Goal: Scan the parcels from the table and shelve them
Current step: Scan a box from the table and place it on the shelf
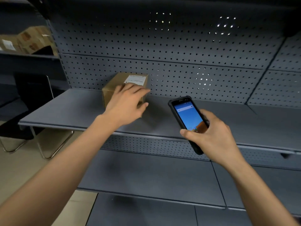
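Head view: I see a small brown cardboard parcel (pixel 114 88) with a white label, print unreadable, on the grey metal shelf (pixel 68 110) | left hand (pixel 126 103) over it, fingers loose, contact unclear | right hand (pixel 215 136) grips a black rugged handheld scanner (pixel 187 118), blue screen lit.

Left hand (pixel 128 101) over parcel (pixel 114 88) on shelf (pixel 65 110); right hand (pixel 216 136) grips scanner (pixel 187 118).

The parcel (pixel 114 88) sits on the shelf (pixel 65 110), left of the scanner (pixel 187 118).
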`<state>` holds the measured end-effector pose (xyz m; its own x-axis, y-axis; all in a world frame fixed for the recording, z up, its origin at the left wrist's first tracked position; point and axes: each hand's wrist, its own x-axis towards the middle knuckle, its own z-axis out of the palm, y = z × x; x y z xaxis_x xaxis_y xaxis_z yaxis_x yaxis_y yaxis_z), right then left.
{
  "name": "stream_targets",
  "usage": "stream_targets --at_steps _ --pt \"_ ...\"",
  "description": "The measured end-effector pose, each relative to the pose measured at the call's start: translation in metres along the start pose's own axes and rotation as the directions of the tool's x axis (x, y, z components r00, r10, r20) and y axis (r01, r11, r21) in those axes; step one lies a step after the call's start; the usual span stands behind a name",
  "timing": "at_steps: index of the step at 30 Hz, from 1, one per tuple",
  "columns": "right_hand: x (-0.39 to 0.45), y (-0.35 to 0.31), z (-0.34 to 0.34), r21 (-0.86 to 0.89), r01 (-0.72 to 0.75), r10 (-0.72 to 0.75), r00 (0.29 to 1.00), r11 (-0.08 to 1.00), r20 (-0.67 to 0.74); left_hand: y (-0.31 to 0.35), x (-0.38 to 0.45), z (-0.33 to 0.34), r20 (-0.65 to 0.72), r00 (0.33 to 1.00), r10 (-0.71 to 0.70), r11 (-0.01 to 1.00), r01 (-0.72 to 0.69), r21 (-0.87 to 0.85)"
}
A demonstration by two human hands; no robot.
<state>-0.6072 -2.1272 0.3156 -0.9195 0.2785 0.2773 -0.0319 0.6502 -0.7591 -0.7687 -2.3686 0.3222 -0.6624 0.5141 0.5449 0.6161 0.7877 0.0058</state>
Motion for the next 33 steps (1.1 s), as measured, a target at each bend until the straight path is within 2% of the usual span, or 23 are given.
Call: stream_targets --at_steps 7,14,23,33 --pt "-0.032 0.022 -0.036 -0.022 -0.105 0.101 0.988 0.994 -0.119 0.063 0.017 0.014 0.025 0.994 0.109 0.988 -0.105 -0.110" --pt "-0.073 0.061 -0.103 -0.045 -0.213 0.193 0.942 0.976 -0.275 0.162 0.037 0.031 0.062 0.976 0.209 0.950 -0.188 -0.249" --pt "-0.168 0.126 -0.227 -0.051 -0.315 0.252 0.838 0.948 -0.484 0.345 0.046 0.032 0.063 0.940 0.335 0.866 -0.281 -0.414" --pt "-0.307 0.195 -0.368 -0.042 -0.468 0.322 0.668 0.883 -0.671 0.569 0.018 0.023 0.035 0.869 0.493 0.748 -0.403 -0.527"
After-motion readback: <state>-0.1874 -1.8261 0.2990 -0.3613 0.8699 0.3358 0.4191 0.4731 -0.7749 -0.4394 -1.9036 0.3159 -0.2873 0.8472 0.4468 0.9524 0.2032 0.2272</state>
